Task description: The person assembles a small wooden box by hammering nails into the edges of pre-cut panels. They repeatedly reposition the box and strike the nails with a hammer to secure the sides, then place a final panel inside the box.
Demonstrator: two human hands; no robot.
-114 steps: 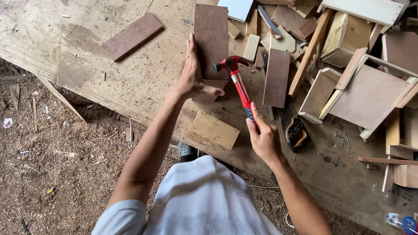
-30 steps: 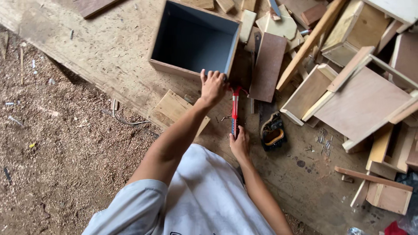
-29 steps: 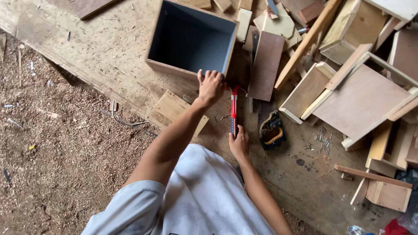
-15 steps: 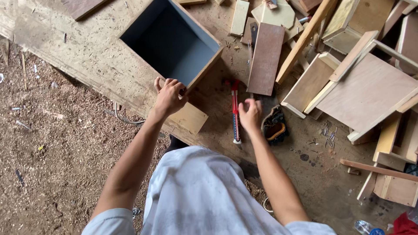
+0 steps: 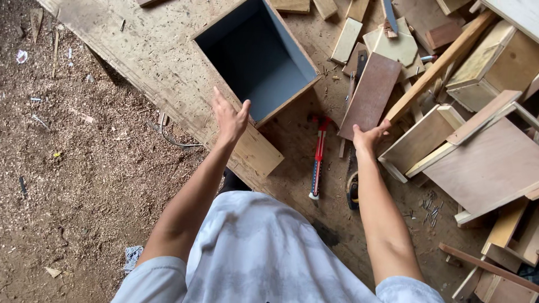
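Observation, head view. A large chipboard sheet (image 5: 140, 50) lies on a sawdust floor and carries the work.

Open wooden box (image 5: 255, 56): four sides up, grey-painted inside, open face toward the camera. It sits near the sheet's left edge, turned at an angle to that edge.

Left hand (image 5: 229, 116): spread, fingers loose, at the box's near corner. It grips nothing; whether the palm touches the wall or hovers just off it I cannot tell from this angle.

Right hand (image 5: 368, 134): fingertips on the near end of a flat brown board (image 5: 370, 95) that lies just right of the box. The hold looks light, more a pinch at the edge than a full grasp.

Red-handled hammer (image 5: 319, 154): lying flat on the sheet between the two hands, head toward the box, touched by neither hand. A small pale block (image 5: 257, 151) sits under the box's near corner, at the sheet's edge.

Progress, as judged: the box walls appear joined and stand on their own, so the frame is done. The open face has no panel on it. The brown board is the likely next piece and is not yet lifted or placed. Loose nails (image 5: 429, 210) lie to the right, beside a stack of offcuts and half-built frames (image 5: 477, 151), well apart from the box.
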